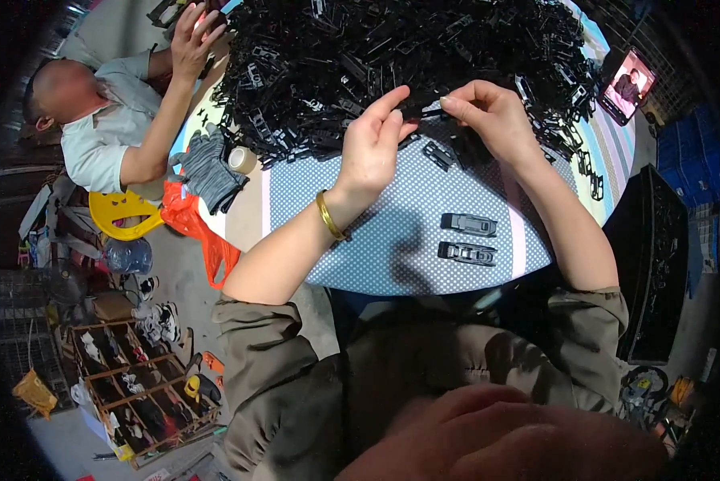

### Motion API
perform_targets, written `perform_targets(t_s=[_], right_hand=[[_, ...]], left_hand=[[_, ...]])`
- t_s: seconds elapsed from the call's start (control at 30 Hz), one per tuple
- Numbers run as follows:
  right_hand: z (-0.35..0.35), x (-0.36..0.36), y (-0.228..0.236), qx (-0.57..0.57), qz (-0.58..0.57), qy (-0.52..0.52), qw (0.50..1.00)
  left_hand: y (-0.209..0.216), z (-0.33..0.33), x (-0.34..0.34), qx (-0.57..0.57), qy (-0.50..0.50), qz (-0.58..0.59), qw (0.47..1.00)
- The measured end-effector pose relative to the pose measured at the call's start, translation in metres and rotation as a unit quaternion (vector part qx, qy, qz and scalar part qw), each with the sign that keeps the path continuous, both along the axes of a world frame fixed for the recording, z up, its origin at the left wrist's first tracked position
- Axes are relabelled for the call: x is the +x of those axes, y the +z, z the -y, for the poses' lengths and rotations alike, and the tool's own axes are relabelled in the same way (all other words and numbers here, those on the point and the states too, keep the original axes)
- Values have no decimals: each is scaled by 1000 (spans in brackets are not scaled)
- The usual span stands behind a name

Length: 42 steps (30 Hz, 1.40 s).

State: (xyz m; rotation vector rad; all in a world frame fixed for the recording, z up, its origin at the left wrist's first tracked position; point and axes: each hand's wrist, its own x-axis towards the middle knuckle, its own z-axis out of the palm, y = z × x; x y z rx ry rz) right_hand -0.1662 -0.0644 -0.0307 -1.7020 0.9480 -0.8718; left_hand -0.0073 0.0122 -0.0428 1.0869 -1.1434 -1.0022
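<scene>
Above the near edge of the big pile of black plastic clip-like parts (360, 60), both my hands are raised close together. My right hand (500, 124) pinches a small black part with a shiny end (432, 106) between thumb and fingertips. My left hand (368, 152), with a gold bangle (328, 215) at the wrist, has its fingers curved toward that part. Anything dark at its fingertips blends into the pile. Two black parts, one upper (469, 224) and one lower (467, 253), lie side by side on the dotted tablecloth (336, 256). Another black part (438, 155) lies below my hands.
At the left a co-worker (107, 128) sits with one hand raised. Grey gloves (209, 168), a small jar (242, 159) and a red plastic bag (203, 236) are along the table's left side. A phone (628, 86) stands at the right edge, near blue crates (691, 152).
</scene>
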Motion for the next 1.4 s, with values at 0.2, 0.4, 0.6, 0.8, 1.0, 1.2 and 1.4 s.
perform_targets(t_s=[0.2,0.4,0.6,0.8,1.0,1.2,1.4], right_hand=[[-8,4,1,-48,-6,10,999],[0,5,-2,-190,-72,-48,978],[0,-1,9,-38,1,112,993],[-9,-12,18,-549,-3,-55,834],[-82,-11,40,-346,281,302,843],[-155,-32,79,-425,-10,147,893],[-163,-36,91,-478,-109,-5,872]], left_hand=[[5,3,7,39,21,1,999],[10,3,5,25,3,-27,999],[21,-3,10,37,-79,-106,991],[2,6,8,51,-182,-100,977],[7,-14,-7,-191,-236,255,918],[13,-14,-20,-50,-363,236,900],[7,-12,-19,-169,-316,270,894]])
